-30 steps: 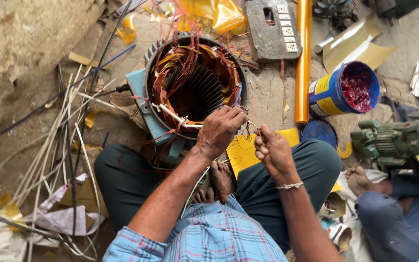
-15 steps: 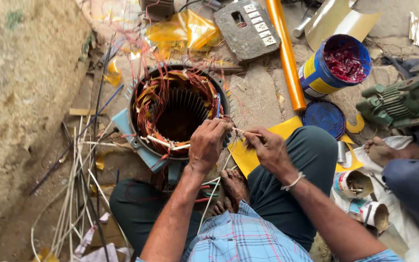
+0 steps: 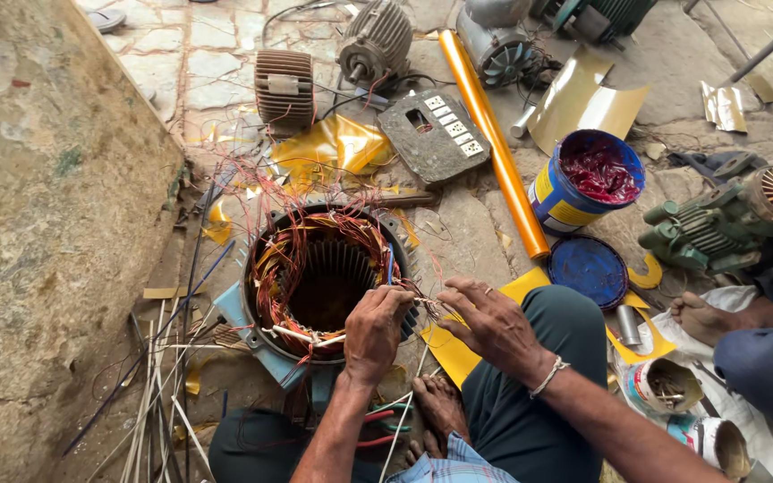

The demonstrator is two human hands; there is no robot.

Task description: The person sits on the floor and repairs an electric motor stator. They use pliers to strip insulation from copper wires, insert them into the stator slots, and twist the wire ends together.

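Left hand [image 3: 376,329] curled over the near rim of the stator [image 3: 326,284], fingers closed on the copper wire ends [image 3: 427,307] that trail out to its right. Right hand [image 3: 494,324] just beside, palm down, fingers half spread and pinching narrow at the tips over the same wire ends; exactly what sits between the tips, hard to tell.

Best done, by the look of it, with the left grip kept low and steady against the rim, the right fingers working only the loose strands, pulling along their length rather than across, so no enamel scrapes and no neighbouring coil drags loose.

Stator lying ahead of the left hand, bore opening up toward the camera, long axis roughly vertical and tipped a little away. Wire ends running sideways from rim to right hand.

Further out from the right hand: yellow tube [image 3: 494,143], blue tin [image 3: 583,183] of red stuff, blue lid [image 3: 589,268].
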